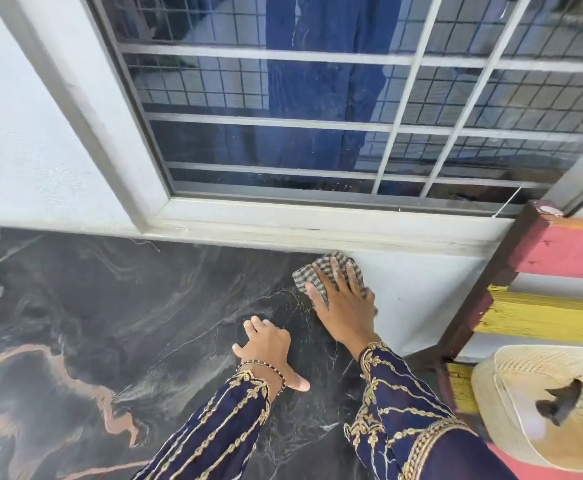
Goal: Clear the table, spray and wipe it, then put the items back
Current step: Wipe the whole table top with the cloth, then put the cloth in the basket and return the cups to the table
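The table (110, 306) has a black marble-patterned top with white and copper veins and stands against the wall under a window. At its far right corner my right hand (343, 306) presses flat on a grey checked cloth (321, 271), fingers spread over it. My left hand (269, 348) rests palm down on the tabletop just left of the right wrist, fingers apart and holding nothing. Both arms wear dark blue sleeves with gold embroidery. Wet streaks show on the surface around the hands.
A barred window (317, 116) with a white sill rises right behind the table. At the right stands a wooden frame (539, 306) painted pink and yellow. A pale woven hat (542, 403) lies at the lower right beside the table edge.
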Motion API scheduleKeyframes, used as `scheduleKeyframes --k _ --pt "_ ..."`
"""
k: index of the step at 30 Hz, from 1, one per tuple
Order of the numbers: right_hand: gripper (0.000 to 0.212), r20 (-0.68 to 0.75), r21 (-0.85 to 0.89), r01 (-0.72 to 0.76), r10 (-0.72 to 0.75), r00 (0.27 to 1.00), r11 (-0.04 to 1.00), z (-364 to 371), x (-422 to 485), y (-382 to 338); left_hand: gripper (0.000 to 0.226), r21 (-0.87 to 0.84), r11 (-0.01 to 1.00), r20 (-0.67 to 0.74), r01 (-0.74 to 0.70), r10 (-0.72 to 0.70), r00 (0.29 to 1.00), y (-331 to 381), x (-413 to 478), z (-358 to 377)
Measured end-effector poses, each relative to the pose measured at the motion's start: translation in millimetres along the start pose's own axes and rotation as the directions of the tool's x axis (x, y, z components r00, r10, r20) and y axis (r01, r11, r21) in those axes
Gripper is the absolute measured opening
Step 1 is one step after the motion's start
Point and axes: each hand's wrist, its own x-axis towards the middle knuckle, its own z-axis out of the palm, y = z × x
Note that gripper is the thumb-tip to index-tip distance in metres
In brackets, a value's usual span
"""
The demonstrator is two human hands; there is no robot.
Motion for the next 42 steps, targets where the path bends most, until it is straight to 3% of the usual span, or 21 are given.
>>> scheduleKeyframes --k 4,8,13,18,23,29,34,37,39,42 --pt "0.058 -0.026 0.097 -0.062 0.065 0.998 0.993 2.5 -24.3 1.8 0.132 -0.021 1.0 -0.016 0.003 -0.003 1.0 -2.6 3.8 3.9" --pt "0.055 -0.036 0.165 -0.091 0.098 0.995 0.982 4.4 -48.2 11.3 0.12 -0.029 1.0 -0.055 -0.01 0.008 0.998 -1.5 1.6 4.1" --pt "0.053 -0.051 0.14 -0.098 0.106 0.993 0.985 2.5 -84.8 28.2 0.127 -0.063 0.998 -0.13 -0.027 0.018 0.991 -10.7 -3.6 18.3" --pt "0.05 -0.04 0.208 -0.234 0.247 0.968 0.95 -1.9 -126.0 74.7 0.08 0.049 0.984 -0.271 -0.174 0.18 0.945 5.2 -19.2 23.5" --pt "0.043 -0.072 0.425 -0.263 0.322 0.944 0.866 -2.9 -161.5 140.6 0.036 -0.182 0.869 -0.401 -0.459 0.361 0.842 88.4 -43.2 31.7" --pt "0.044 -0.183 0.602 -0.26 0.447 0.876 0.755 -28.0 -201.5 237.3 0.031 -0.232 0.787 -0.262 -0.571 0.515 0.816 220.0 -55.6 61.7" --pt "0.045 -0.335 0.674 -0.256 0.596 0.73 0.693 -51.5 -241.5 314.4 0.024 -0.241 0.749 -0.136 -0.617 0.603 0.786 294.2 -72.1 88.1" --pt "0.034 -0.332 0.679 -0.334 0.68 0.654 0.653 -58.1 -254.3 360.7 0.027 -0.252 0.747 -0.069 -0.615 0.62 0.782 317.6 -74.4 106.5" --pt "0.042 -0.336 0.668 -0.383 0.718 0.609 0.637 -55.8 -250.5 392.9 0.029 -0.235 0.752 -0.033 -0.616 0.627 0.778 329.1 -73.0 115.0" --pt "0.045 -0.226 0.662 -0.468 0.75 0.621 0.586 -45.7 -232.4 427.8 0.028 -0.222 0.766 0.005 -0.604 0.62 0.785 340.0 -70.7 126.1"
